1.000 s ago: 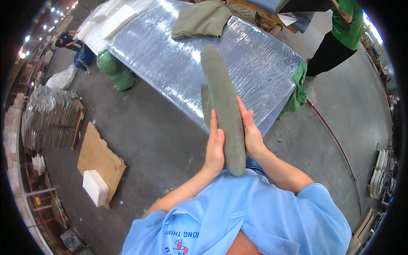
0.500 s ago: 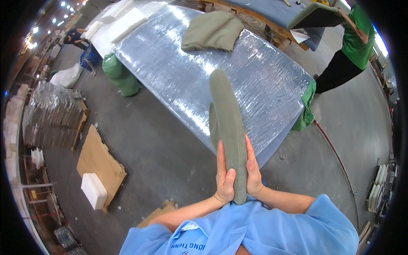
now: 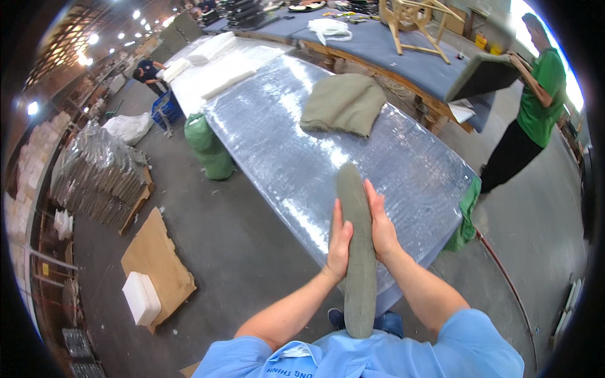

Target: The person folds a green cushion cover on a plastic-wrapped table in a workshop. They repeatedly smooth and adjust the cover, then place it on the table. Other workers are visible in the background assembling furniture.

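A padded cushion (image 3: 358, 264) in grey-green fabric stands on edge in front of my body, its narrow side toward me. From the left, my left hand (image 3: 339, 242) presses against one face, fingers straight and thumb near the edge. On the opposite face lies my right hand (image 3: 380, 227), fingers pointing up and away. Between them the two palms hold the cushion over the near edge of a table (image 3: 277, 145) covered in clear plastic film. Farther off on that table rests a pile of the same grey-green fabric (image 3: 343, 104).
White foam pieces (image 3: 230, 80) lie at the table's far end. A green sack (image 3: 208, 148) stands against its left side. Cardboard (image 3: 154, 252) with white foam blocks (image 3: 141, 297) is on the floor. At right, a person in green (image 3: 542, 101) holds another cushion (image 3: 482, 79).
My hands have slid farther along the cushion's sides, and its far end has come nearer to me. The view has tilted up, showing more of the back table and a wooden chair frame.
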`<state>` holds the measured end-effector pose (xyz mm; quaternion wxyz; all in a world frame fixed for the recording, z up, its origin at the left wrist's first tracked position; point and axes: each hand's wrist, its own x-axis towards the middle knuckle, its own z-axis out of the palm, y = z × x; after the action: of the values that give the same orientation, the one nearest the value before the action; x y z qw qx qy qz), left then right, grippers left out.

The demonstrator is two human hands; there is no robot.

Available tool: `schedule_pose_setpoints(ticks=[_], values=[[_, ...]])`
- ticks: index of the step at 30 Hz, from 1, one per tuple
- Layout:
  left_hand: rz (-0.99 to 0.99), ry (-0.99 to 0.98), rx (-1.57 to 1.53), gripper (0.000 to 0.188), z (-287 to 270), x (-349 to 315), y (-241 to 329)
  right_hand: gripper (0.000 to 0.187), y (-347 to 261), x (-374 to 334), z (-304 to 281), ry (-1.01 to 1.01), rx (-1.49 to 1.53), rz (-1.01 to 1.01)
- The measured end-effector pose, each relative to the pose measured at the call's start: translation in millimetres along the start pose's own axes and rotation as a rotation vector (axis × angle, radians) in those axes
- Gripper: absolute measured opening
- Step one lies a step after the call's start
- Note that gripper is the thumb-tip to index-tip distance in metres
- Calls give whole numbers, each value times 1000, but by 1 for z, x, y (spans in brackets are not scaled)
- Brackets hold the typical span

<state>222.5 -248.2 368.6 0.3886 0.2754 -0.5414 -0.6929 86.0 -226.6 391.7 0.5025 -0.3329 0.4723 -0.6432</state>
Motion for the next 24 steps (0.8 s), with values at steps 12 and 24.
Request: schedule_pose_setpoints(ticks=[12, 24], values=[[55, 34, -101, 94, -5, -1, -59, 88, 118, 5, -50, -28, 364, 245], [-203, 44, -360, 91, -41, -11, -197, 72, 144, -4, -62, 55, 318, 493]])
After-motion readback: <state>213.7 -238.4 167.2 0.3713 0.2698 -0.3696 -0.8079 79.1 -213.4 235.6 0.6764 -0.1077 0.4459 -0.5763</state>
